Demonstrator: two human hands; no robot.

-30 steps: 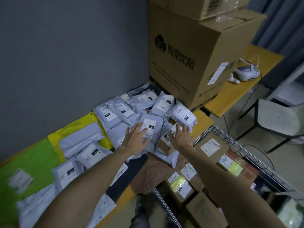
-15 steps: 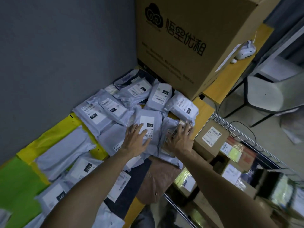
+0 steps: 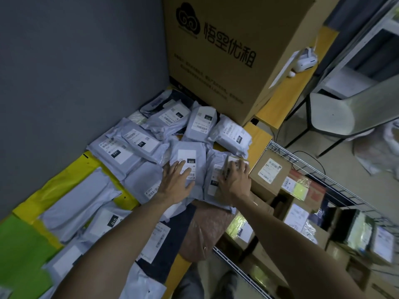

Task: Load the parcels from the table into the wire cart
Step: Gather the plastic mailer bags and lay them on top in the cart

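Left hand (image 3: 176,184), fingers (image 3: 180,166) straight, presses a grey plastic mailer (image 3: 190,154); right hand (image 3: 235,182) fingers (image 3: 241,167) curl round a small brown cardboard box (image 3: 225,167). Lifting may drag overlapping mailers off the table (image 3: 258,134).

Small box (image 3: 225,167) under right hand (image 3: 234,183) — seemingly half-hidden.

The orange table (image 3: 259,136) carries grey parcels (image 3: 131,147) and a large cardboard box (image 3: 226,83).

Parcels (image 3: 138,145) lie on the table (image 3: 258,134), a large box (image 3: 233,50) behind, the wire cart (image 3: 323,182) right.
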